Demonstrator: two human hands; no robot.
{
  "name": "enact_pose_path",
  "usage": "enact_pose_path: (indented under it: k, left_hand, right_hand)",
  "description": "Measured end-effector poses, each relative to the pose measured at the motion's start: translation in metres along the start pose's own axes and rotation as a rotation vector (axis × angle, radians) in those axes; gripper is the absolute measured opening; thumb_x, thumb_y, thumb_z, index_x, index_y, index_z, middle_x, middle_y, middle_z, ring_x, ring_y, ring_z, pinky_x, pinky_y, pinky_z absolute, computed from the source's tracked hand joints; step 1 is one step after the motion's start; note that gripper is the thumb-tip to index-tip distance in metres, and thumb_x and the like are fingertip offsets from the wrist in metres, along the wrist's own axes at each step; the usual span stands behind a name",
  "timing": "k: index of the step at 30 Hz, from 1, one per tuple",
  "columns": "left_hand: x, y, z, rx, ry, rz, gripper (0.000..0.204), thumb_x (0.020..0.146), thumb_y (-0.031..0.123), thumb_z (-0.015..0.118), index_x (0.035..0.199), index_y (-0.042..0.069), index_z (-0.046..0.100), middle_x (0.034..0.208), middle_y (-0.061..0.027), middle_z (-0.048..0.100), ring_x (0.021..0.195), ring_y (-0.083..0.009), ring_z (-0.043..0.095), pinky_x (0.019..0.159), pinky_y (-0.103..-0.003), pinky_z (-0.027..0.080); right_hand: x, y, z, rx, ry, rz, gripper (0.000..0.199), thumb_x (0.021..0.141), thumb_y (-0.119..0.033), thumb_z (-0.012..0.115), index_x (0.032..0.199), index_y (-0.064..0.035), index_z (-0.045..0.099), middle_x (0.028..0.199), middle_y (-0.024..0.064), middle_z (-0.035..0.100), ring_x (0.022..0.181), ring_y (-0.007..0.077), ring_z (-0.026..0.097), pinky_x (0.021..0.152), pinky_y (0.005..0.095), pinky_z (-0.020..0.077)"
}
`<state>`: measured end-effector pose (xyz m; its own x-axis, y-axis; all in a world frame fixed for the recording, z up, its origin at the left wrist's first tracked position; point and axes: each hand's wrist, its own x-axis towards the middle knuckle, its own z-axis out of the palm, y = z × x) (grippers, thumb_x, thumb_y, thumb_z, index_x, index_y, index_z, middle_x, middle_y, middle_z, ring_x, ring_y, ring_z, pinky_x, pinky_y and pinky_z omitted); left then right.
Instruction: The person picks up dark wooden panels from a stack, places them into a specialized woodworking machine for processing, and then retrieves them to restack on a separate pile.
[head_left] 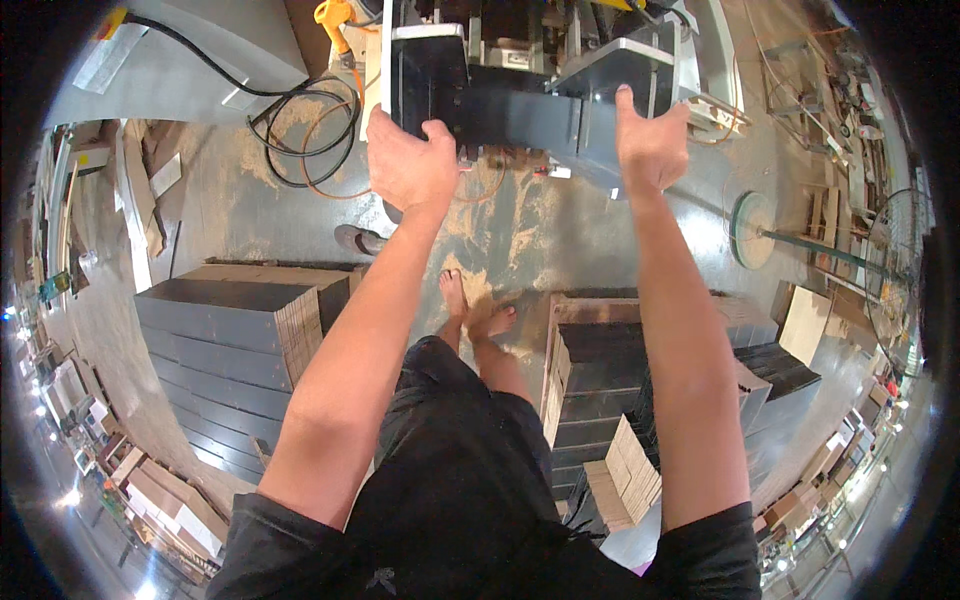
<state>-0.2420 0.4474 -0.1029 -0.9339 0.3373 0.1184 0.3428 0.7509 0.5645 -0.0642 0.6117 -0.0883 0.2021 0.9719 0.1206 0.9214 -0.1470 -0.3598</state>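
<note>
A dark grey flat board (525,120), blurred by motion, spans the gap between my two hands in front of a machine. My left hand (408,168) is closed on its left end, thumb uppermost, beside the machine's pale-edged black side plate (425,85). At the other end my right hand (652,145) grips with the thumb raised along a second black plate (610,72). The fingers under both ends are partly hidden, and so is the exact contact.
Stacked dark boards stand at left (215,335) and right (595,385) of my legs. Coiled black cable (290,150) and a sandal (360,239) lie on the dusty floor (530,215). A round green stand base (752,230) is at right. A yellow connector (334,20) hangs by the machine.
</note>
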Motion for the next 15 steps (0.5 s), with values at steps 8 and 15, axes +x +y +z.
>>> enact_pose_path:
  k: [8,15]
  left_hand:
    - [-0.001,0.006,0.000,0.064,0.005,-0.045,0.062,0.079,0.025,0.066,0.132,-0.003,0.052,0.121,-0.0222,0.064,0.107,-0.0421,0.063,0.091,-0.050,0.050]
    - [-0.007,0.012,-0.002,0.071,0.016,-0.015,0.052,0.080,0.027,0.062,0.123,-0.002,0.055,0.110,-0.0230,0.066,0.099,-0.0443,0.065,0.086,-0.052,0.050]
  right_hand:
    - [0.002,0.004,-0.003,0.005,0.019,-0.051,0.063,0.077,-0.054,0.073,0.109,-0.0026,0.053,0.104,0.0189,0.067,0.097,0.0396,0.068,0.081,0.0516,0.0544]
    - [0.004,0.012,-0.004,0.057,0.012,-0.085,0.052,0.080,-0.043,0.072,0.110,-0.0039,0.052,0.105,0.0183,0.066,0.095,0.0397,0.067,0.081,0.0519,0.0541]
